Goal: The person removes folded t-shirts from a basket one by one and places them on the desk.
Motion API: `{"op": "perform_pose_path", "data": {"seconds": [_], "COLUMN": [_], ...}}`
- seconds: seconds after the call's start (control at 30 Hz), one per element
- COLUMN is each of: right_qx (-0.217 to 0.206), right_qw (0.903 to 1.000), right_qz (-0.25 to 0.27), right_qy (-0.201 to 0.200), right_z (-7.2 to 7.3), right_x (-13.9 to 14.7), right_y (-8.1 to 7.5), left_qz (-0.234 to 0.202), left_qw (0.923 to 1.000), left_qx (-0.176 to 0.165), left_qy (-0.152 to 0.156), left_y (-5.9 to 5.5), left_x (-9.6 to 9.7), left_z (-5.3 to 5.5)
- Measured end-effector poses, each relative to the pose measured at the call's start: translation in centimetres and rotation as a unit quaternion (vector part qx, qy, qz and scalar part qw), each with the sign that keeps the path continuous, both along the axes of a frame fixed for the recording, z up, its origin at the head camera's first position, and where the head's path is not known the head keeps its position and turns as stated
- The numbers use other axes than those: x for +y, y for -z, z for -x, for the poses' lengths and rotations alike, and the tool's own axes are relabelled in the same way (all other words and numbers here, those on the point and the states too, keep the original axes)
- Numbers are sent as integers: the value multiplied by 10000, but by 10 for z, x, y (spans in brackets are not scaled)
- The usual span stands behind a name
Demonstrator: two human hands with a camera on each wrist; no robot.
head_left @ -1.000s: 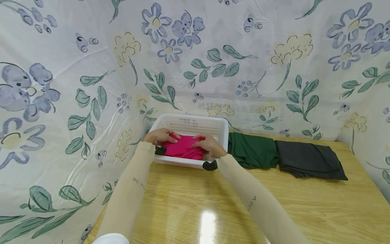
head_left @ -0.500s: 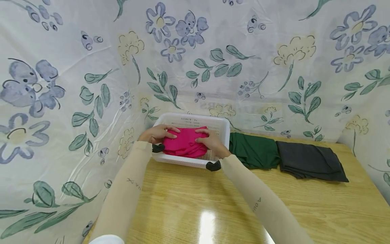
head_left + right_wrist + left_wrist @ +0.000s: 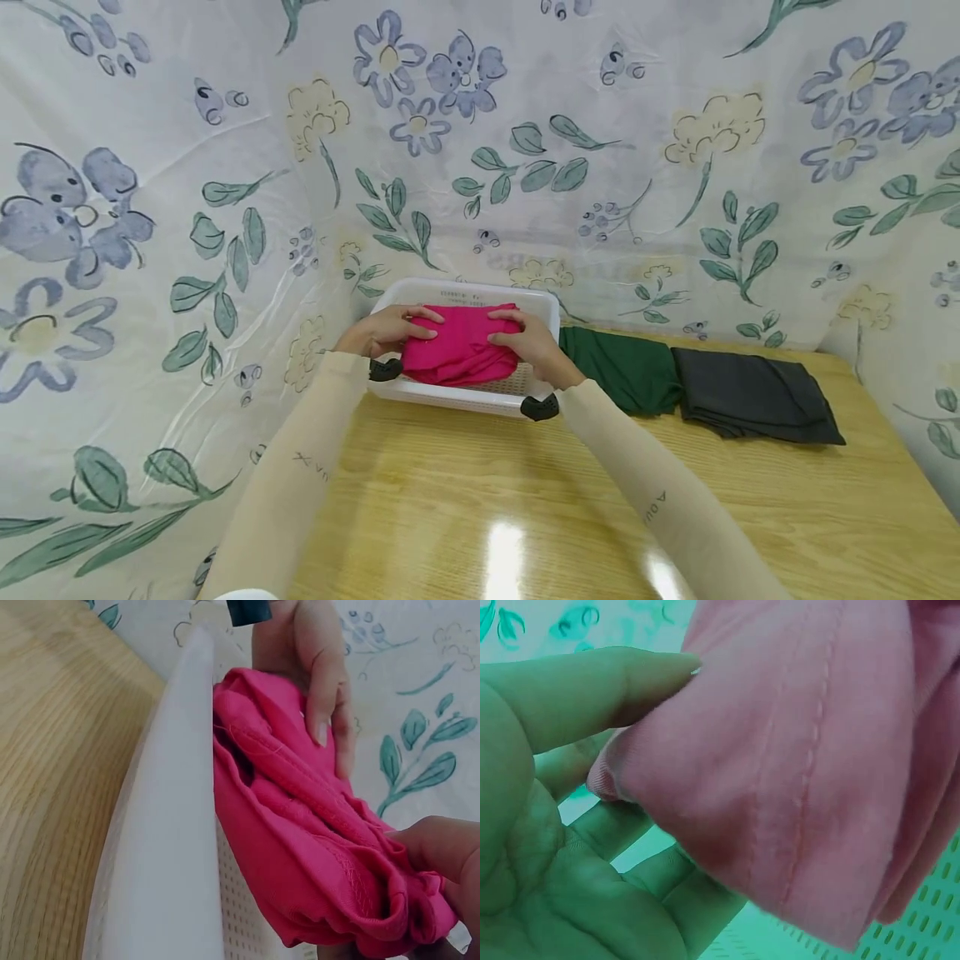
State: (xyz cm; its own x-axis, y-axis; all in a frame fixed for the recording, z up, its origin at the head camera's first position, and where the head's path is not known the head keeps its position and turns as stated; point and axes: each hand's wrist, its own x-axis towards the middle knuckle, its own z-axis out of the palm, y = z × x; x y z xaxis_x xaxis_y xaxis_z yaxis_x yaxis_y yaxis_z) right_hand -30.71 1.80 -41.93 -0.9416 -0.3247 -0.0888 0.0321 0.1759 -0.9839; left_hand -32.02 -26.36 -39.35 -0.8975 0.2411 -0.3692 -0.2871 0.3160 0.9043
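Note:
A folded pink garment (image 3: 461,343) with stitched hems is held between both hands at the level of the white plastic basket (image 3: 450,398). My left hand (image 3: 388,327) grips its left end; the left wrist view shows a digit over the cloth (image 3: 765,765) and other fingers behind its edge. At the opposite end my right hand (image 3: 536,346) pinches the bundle, with the thumb on the near face in the right wrist view and fingertips underneath. Loose layered folds of the garment (image 3: 300,825) face the right wrist camera. The perforated basket floor shows below it.
Right of the basket lie a folded dark green cloth (image 3: 622,367) and a folded dark grey cloth (image 3: 753,393) on the wooden table (image 3: 420,492). A floral sheet (image 3: 480,217) hangs close behind and to the left of the basket.
Both hands have raised the pink garment from lower in the basket. More of the basket floor shows beneath it, and the right hand has shifted slightly right. The other cloths stay put.

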Motion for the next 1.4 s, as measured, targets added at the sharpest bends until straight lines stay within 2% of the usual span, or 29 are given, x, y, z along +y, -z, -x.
{"op": "perform_pose_path", "data": {"seconds": [0.33, 0.57, 1.07, 1.4], "right_qx": [47, 12, -82, -55], "right_qw": [9990, 9989, 9973, 9961], "right_qz": [365, 432, 713, 875], "right_qy": [-249, -167, -136, -122], "right_z": [-7, -13, -21, -28], "right_x": [16, 29, 71, 96], "right_y": [-11, -15, -24, -26], "left_qz": [135, 209, 277, 263], "left_qw": [9991, 9973, 9910, 9887], "left_qx": [408, 683, 1239, 1367], "left_qy": [66, 147, 423, 554], "left_y": [-7, -11, -23, -27], "left_x": [7, 18, 52, 75], "left_z": [-7, -12, -16, -21]}}
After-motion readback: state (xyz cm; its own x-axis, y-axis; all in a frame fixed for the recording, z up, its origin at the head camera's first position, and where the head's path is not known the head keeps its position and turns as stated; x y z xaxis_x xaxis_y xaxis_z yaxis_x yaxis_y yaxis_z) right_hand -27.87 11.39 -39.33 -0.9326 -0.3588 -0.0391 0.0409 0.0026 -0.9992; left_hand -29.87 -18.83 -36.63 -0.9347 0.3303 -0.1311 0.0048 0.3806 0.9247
